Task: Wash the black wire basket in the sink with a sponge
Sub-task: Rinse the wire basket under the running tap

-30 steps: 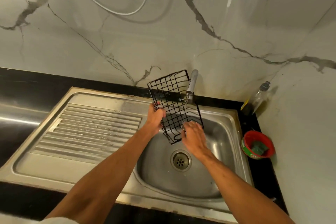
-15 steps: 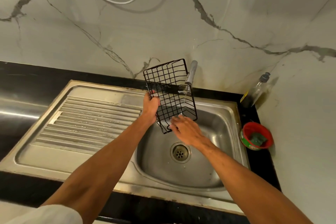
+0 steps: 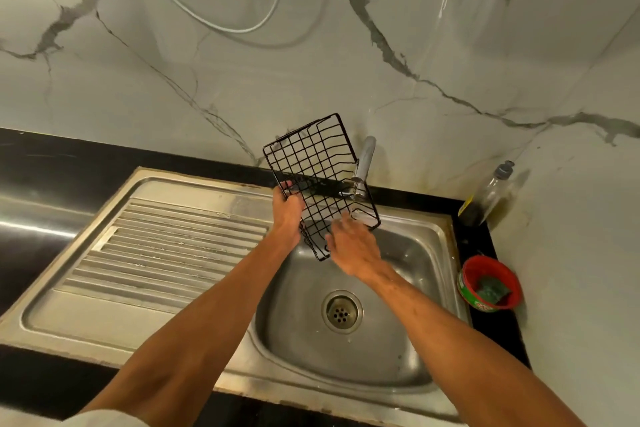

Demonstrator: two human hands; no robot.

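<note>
The black wire basket (image 3: 311, 163) is held tilted on end over the steel sink (image 3: 433, 253), right beside the tap (image 3: 364, 163). My left hand (image 3: 287, 210) grips its left edge. My right hand (image 3: 353, 248) lies flat against the basket's lower end with fingers spread and nothing in it. The green sponge (image 3: 491, 291) sits in a red bowl (image 3: 485, 267) on the counter to the right of the sink, away from both hands. I cannot tell whether water runs from the tap.
A ribbed steel drainboard (image 3: 173, 246) lies left of the basin, and the drain (image 3: 342, 311) is below my right hand. A plastic bottle (image 3: 485, 198) stands in the back right corner. Marble walls close off the back and right.
My right hand opened from a curled grip and slid over the basket's lower end. The left hand kept its hold and the basket lifted slightly.
</note>
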